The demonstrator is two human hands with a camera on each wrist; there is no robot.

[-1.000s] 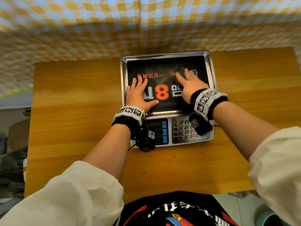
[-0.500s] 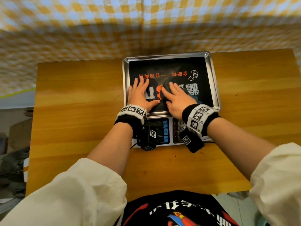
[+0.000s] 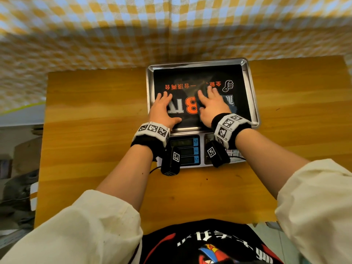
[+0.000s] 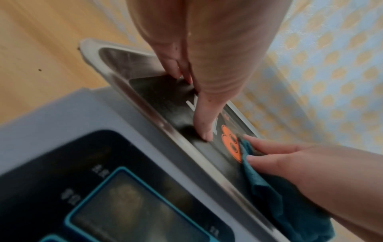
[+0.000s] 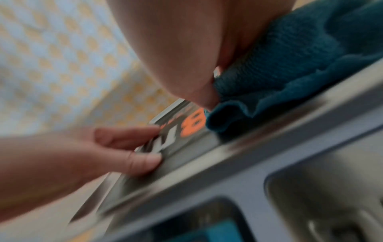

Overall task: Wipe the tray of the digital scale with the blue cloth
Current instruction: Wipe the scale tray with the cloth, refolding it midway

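Note:
A digital scale [image 3: 190,151] sits on the wooden table, its steel tray [image 3: 253,100] lined with a black printed sheet bearing an orange 8. My left hand [image 3: 162,109] lies flat with straight fingers on the tray's near left part, steadying it. My right hand [image 3: 211,103] presses the blue cloth [image 4: 275,193] flat onto the middle of the tray, beside the orange 8. Most of the cloth [image 5: 290,68] is hidden under that palm in the head view; its bunched edge shows in both wrist views.
The scale's displays [image 3: 185,151] and keypad face me at the near side. The wooden table [image 3: 91,130] runs left and right of the scale. A yellow and white checked cloth [image 3: 171,31] hangs behind the table's far edge.
My right hand with the cloth swept from the tray's far right toward the near middle, then slid a little outward again. The left hand stayed in place on the tray.

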